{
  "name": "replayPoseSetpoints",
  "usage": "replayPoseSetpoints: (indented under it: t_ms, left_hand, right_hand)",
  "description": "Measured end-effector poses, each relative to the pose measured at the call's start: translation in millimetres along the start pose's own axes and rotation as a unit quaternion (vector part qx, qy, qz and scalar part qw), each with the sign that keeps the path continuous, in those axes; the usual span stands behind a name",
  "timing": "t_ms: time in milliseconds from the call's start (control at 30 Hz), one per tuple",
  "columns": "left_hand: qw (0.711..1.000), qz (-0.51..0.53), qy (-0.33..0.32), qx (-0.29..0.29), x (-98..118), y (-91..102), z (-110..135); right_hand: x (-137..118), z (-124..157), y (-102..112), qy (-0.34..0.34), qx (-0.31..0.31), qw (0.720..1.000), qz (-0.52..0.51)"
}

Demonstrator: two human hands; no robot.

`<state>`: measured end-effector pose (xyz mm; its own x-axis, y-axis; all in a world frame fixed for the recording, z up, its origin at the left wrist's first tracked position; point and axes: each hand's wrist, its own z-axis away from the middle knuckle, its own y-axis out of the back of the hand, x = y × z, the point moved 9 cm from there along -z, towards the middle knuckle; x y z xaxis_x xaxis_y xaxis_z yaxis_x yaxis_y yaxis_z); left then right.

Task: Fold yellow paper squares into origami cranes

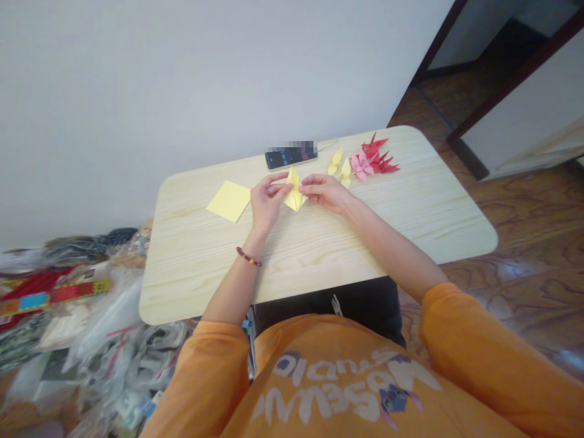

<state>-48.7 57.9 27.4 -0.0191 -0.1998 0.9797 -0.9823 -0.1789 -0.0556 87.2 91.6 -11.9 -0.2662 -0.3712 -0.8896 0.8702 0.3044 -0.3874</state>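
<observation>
A partly folded piece of yellow origami paper is held over the middle of the table, its pointed flap facing away from me. My left hand pinches its left side between thumb and fingers. On the opposite side, my right hand grips the paper's right edge with the fingertips. To the left of my left hand lies a flat square of yellow paper. Just beyond my right hand are two yellow folded pieces, one farther back and one closer.
A phone lies near the table's back edge by the wall. Pink and red origami pieces sit together at the back right. The light wooden table has rounded corners. Plastic bags and other items pile up on the floor at left.
</observation>
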Motion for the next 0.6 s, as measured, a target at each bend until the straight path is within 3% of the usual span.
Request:
replayPoseSetpoints:
  t_ms: [600]
  left_hand:
    - [0.999, -0.012, 0.024, -0.037, -4.6, -5.5, 2.5]
  right_hand:
    - [1.5, -1.6, 1.1, 0.008, 0.0, 1.0, -0.002]
